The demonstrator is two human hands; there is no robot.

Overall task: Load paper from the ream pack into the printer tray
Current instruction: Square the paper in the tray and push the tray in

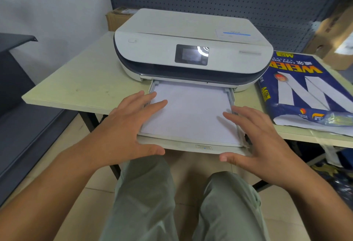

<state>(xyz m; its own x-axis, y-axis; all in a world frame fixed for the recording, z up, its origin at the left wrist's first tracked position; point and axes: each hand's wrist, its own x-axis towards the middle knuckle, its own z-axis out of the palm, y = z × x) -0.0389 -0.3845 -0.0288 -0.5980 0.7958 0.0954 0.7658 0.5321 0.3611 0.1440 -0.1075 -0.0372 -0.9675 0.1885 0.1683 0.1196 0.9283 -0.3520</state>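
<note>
The person is sitting at the bench (80, 80) with both hands spread flat and holding nothing. The left hand (129, 126) is resting fingers on the near-left corner of the paper (189, 112), thumb hooked below the tray (172, 144) lip. The right hand (256, 135) is mirroring it at the other corner — likely squaring the stack and bracing to slide the tray in. Between the two open grips the paper is lying flat, smooth and matte white, inside the shallow pulled-out plastic tray. Beyond the fingertips, the rounded glossy printer (191, 49). Right of the right hand, the ream pack (309, 95) — blue crinkly wrapper, torn open.
</note>
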